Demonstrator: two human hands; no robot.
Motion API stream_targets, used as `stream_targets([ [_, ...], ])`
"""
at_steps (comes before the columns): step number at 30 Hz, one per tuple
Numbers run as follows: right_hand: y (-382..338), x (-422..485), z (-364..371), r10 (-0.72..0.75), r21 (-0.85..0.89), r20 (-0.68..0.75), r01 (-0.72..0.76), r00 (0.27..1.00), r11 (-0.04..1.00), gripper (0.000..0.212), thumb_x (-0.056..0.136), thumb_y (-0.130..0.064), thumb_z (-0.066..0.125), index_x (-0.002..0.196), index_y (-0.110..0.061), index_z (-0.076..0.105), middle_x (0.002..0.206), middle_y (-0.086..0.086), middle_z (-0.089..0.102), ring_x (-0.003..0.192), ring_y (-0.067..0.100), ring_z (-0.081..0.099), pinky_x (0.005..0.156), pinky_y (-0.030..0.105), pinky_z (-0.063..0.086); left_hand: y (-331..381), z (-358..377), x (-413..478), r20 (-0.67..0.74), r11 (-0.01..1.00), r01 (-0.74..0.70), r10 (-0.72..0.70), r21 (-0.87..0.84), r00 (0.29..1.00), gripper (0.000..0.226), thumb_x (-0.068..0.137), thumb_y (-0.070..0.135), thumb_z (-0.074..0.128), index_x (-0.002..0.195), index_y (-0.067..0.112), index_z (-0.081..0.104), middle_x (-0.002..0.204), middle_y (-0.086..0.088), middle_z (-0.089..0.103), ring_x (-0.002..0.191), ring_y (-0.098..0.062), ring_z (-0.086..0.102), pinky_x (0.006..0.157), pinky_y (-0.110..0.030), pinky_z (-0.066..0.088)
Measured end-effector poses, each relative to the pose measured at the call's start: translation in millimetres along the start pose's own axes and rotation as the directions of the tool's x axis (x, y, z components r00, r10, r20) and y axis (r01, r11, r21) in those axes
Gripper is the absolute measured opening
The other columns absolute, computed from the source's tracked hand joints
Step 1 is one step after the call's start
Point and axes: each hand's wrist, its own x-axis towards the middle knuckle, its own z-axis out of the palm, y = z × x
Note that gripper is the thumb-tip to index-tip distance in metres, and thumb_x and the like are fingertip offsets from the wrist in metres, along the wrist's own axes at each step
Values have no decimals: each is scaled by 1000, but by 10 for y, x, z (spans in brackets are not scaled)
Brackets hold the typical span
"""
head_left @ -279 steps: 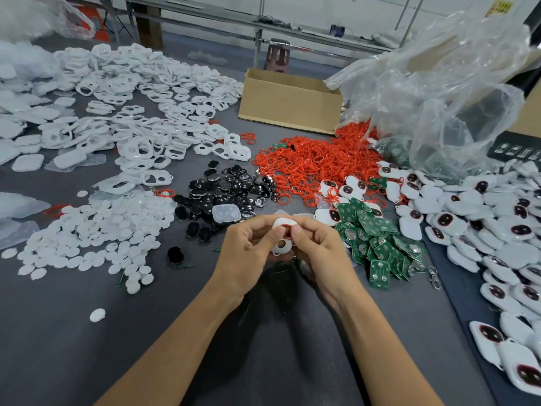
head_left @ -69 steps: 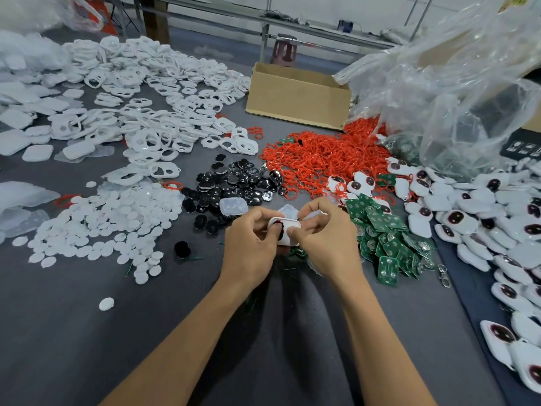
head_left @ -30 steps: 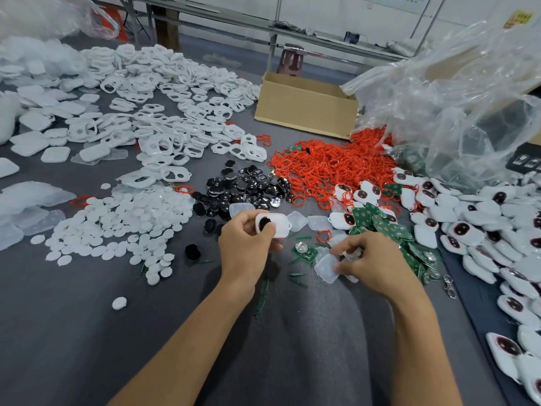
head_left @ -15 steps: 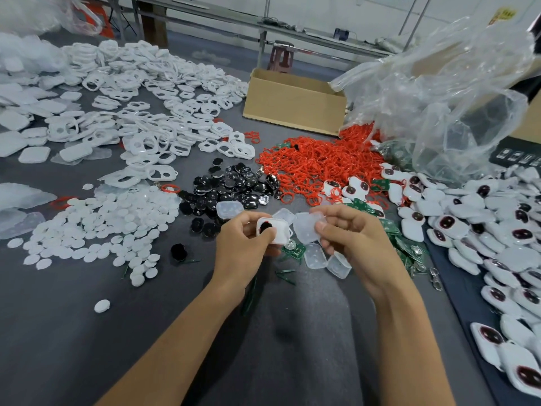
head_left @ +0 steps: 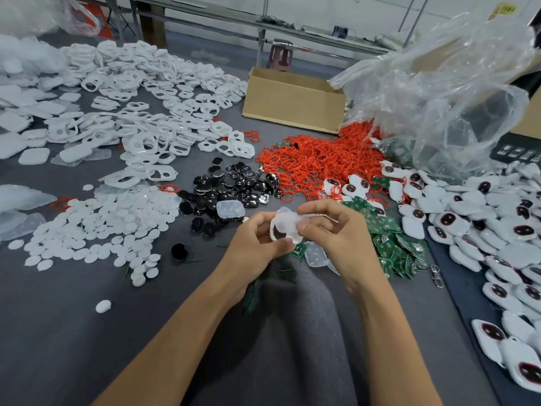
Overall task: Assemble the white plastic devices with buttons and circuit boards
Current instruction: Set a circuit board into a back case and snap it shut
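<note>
Just above the bench [head_left: 87,332], the left grip [head_left: 254,244] curls round a white shell [head_left: 278,233] while the right grip [head_left: 336,230] pinches a clear pad [head_left: 288,220] against its open face: pad-fitting, I judge, and next it needs squaring up and pressing home.

Open grey mat [head_left: 73,347], part heaps [head_left: 96,224] beyond.

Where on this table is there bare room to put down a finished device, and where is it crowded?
Widest bare patch: the grey table left of the left forearm, nearer than the white discs. A narrower strip lies between the right forearm and the finished devices. Crowded: the black buttons, red rings and green circuit boards farther back.
</note>
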Motion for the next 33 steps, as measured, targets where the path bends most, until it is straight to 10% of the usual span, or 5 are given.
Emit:
stream_targets([
  [24, 113, 4, 149, -250, -600, 39, 223, 967, 768, 21, 76, -4, 70, 89, -21, 70, 80, -20, 61, 68, -7, 50, 64, 5, 33, -8, 21, 50, -75, 988, 14, -26, -155, 997, 17, 92, -6, 55, 105, 2, 62, 100, -15, 71, 83, -17, 69, 73, -25, 59],
  [33, 113, 9, 161, -231, -498, -53, 174, 972, 850, 24, 77, -3, 71, 96, -18, 70, 89, -15, 64, 73, 3, 54, 68, 13, 41, -13, 2, 67, -99, 983, 5, -24, -183, 995, 15, 93, -4, 54, 104, 1, 64, 91, -8, 72, 77, -13, 71, 68, -23, 57],
])
